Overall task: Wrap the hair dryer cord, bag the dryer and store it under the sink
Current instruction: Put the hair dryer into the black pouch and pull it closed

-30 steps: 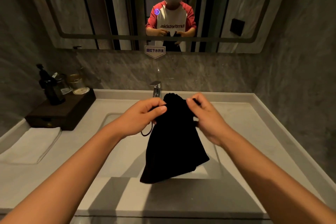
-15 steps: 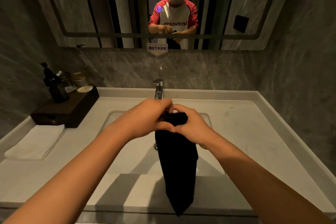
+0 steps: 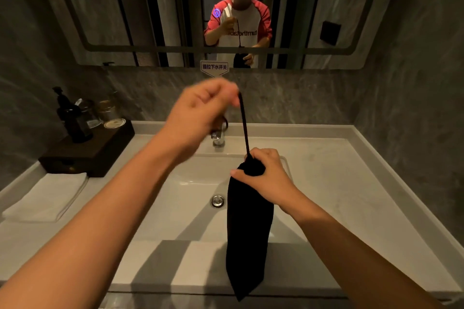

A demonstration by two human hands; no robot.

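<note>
A black cloth bag (image 3: 247, 231) hangs over the white sink basin (image 3: 185, 183). My right hand (image 3: 263, 173) is closed around its gathered neck. A black drawstring (image 3: 244, 124) runs taut from the neck up to my left hand (image 3: 203, 105), which pinches its end high above the faucet. The hair dryer and its cord are hidden, presumably inside the bag.
A chrome faucet (image 3: 218, 138) stands behind the basin, with a drain (image 3: 217, 201) in its middle. At the left sits a dark tray (image 3: 88, 153) with a pump bottle (image 3: 72, 118) and jars, plus a folded white towel (image 3: 47, 198). A mirror (image 3: 175, 7) spans the wall.
My hands were together at the bag's neck. My left hand has risen, pulling the drawstring out and up, while my right hand stays gripping the cinched neck.
</note>
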